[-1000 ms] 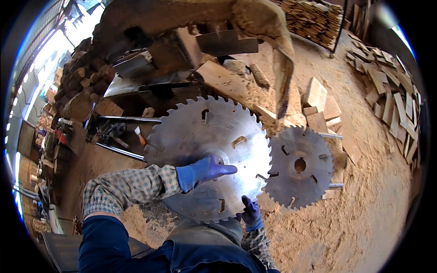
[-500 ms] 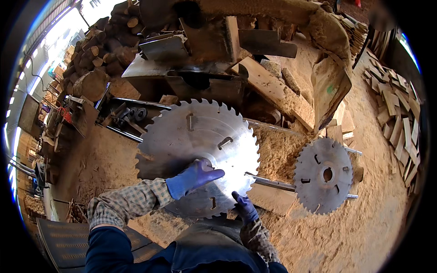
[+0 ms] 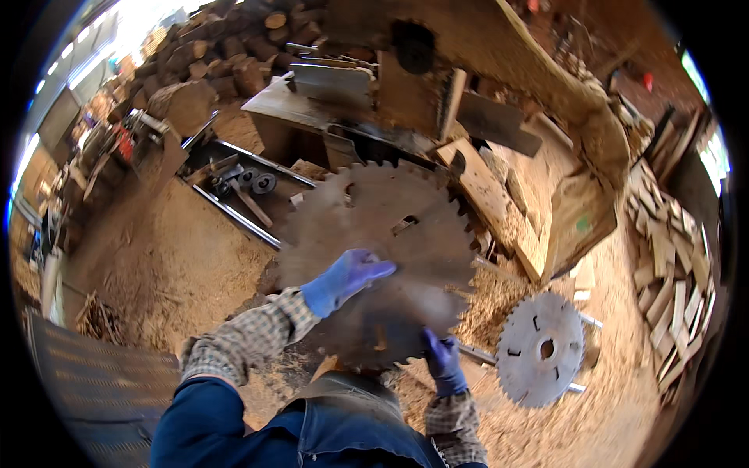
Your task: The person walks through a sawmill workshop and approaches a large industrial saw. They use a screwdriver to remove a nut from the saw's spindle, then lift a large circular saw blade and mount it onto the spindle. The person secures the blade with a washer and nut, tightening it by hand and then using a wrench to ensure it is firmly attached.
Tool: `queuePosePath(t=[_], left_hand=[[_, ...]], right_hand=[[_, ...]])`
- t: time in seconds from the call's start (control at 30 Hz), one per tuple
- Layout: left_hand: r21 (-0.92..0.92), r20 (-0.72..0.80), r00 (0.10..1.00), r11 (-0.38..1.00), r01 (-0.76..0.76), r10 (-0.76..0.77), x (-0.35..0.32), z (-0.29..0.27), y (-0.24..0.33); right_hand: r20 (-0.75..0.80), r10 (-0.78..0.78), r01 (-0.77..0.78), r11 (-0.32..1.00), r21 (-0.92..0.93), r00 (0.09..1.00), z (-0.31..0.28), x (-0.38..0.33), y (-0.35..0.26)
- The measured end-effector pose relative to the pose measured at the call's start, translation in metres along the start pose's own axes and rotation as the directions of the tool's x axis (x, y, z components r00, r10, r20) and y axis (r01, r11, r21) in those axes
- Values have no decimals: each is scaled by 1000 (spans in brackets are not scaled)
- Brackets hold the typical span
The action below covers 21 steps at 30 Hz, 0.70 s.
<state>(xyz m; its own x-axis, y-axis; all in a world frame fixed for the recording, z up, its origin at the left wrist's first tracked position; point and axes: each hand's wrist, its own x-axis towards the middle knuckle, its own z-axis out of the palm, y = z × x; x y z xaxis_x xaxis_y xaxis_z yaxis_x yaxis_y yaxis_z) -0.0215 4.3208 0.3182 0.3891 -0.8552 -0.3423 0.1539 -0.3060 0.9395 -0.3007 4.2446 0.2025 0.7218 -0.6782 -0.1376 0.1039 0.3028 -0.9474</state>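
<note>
Head cam: 2 gloved hands, both on 1 big saw blade [image 3: 417,253]. L hand [image 3: 349,281] grasps it nr the ctr, thumb out to the R across the face, other fingertips hidden. R hand [image 3: 443,364] grips the lower R rim, hold partly hidden. So blade's ctr is at the L fingers, toothed edge at the R fingers. 3 slots visible in it: 2 above the L fingers, 1 below. 2 checked sleeves [image 3: 253,339] right behind the hands. R of the R fingers, apart from them: 1 small saw blade [image 3: 530,378], w/ 1 ctr hole + 4 slots. Up-L of the L fingers: 2 metal rails [image 3: 238,216], approx 2 round black parts [image 3: 264,183] btwn. Up-R of both hands' fingers: 1 thick board [image 3: 493,204] & 1 tan flap [image 3: 585,226]. Farthest from the fingers: 1 slat pile [image 3: 675,261] R, 1 log pile [image 3: 242,58] up-L, pcs too many to count.
</note>
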Motion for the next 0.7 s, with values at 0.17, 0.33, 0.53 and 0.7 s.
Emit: queuePosePath(t=[0.17,0.33,0.53,0.7], left_hand=[[-351,16,986,925,-147,163,38,28,20],[-588,34,985,800,-117,169,92,67,40],[-720,-107,975,661,-211,196,154,30,75],[-489,-89,886,755,-436,454,211,-46,111]], right_hand=[[-117,-103,96,994,-61,988,15,33,-135],[284,-517,553,495,-670,807,7,81,-220],[542,-361,625,169,-762,758,60,186,-308],[753,-350,791,-53,-610,557,108,276,-346]])
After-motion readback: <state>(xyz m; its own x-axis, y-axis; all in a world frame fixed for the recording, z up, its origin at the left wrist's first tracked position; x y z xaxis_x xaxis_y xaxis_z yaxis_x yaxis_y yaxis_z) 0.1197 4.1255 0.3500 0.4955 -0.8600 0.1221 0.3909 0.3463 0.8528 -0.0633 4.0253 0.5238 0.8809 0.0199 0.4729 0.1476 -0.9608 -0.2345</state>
